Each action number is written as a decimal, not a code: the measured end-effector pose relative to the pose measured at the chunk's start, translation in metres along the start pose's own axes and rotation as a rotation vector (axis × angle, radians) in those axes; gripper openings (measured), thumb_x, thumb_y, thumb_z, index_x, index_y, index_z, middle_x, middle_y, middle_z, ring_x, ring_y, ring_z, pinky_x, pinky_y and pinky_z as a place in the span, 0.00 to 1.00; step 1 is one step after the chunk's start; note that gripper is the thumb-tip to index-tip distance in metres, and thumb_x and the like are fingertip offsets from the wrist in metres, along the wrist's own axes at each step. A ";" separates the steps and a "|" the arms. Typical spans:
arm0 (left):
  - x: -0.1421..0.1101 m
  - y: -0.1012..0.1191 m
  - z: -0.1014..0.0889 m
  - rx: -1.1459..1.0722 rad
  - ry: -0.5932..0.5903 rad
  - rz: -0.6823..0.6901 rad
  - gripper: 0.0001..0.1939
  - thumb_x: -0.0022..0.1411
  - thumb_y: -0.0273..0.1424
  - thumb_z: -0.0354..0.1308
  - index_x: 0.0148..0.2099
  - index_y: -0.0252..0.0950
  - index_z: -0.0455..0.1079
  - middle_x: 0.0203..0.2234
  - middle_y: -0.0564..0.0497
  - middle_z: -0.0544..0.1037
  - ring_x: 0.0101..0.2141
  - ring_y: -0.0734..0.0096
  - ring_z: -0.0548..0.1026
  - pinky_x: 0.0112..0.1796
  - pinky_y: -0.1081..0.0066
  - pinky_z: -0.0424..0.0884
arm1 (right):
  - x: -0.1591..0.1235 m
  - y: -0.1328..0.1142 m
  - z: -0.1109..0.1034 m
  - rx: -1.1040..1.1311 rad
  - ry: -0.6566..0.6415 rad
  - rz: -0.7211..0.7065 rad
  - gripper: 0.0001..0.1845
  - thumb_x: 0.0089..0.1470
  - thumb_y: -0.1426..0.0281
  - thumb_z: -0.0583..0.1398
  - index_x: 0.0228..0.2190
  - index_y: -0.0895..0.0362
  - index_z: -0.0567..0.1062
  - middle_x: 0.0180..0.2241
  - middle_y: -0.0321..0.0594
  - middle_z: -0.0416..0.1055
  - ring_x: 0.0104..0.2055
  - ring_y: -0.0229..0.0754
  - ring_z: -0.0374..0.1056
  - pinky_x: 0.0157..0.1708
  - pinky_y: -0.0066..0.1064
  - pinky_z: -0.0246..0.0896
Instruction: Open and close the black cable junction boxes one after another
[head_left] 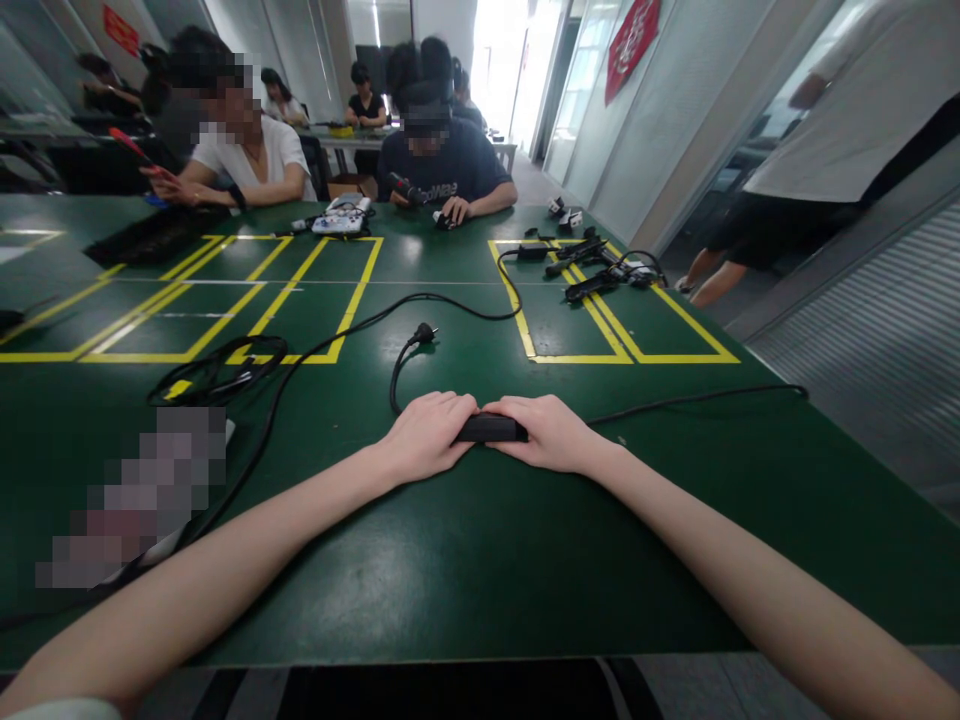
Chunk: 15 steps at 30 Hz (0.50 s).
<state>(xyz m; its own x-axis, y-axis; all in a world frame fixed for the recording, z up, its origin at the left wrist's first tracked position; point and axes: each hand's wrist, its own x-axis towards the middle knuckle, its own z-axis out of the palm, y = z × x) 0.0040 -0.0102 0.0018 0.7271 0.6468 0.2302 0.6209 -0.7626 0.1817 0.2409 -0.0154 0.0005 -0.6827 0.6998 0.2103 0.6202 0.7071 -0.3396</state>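
Black adapter [491,429] is at dial centre; contact with the table [420,590] cannot be confirmed. Left hand [429,435] and right hand [553,432] have fingers clamped on its 9 and 3 o'clock ends, judged the sound hold: rigid, smooth, fairly light. Plug [425,334] lies at 11; cord [697,402] runs toward 3. Working room appears best toward the near edge, 6 o'clock.

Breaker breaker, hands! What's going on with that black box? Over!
Left hand and right hand: both holding black box. Plug on table, just beyond left hand. Cord trailing out past right hand. Over.
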 end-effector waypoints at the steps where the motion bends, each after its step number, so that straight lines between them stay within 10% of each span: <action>1: 0.000 0.000 0.000 -0.007 0.002 0.000 0.08 0.69 0.34 0.57 0.47 0.36 0.68 0.36 0.46 0.78 0.37 0.58 0.77 0.41 0.62 0.71 | 0.000 0.000 0.000 -0.002 -0.001 0.001 0.17 0.63 0.63 0.61 0.51 0.56 0.77 0.44 0.47 0.81 0.43 0.49 0.79 0.41 0.36 0.70; 15: -0.004 -0.007 0.005 -0.021 0.121 0.118 0.16 0.72 0.37 0.54 0.55 0.35 0.74 0.40 0.44 0.82 0.39 0.60 0.76 0.41 0.63 0.68 | -0.002 0.001 0.000 0.037 0.020 0.001 0.17 0.62 0.61 0.63 0.50 0.55 0.78 0.42 0.45 0.81 0.42 0.48 0.79 0.40 0.34 0.69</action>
<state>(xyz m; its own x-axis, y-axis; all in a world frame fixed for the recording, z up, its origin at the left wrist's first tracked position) -0.0018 -0.0080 -0.0051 0.7529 0.5480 0.3645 0.5265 -0.8338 0.1661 0.2425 -0.0165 -0.0002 -0.6743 0.7024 0.2280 0.6056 0.7027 -0.3734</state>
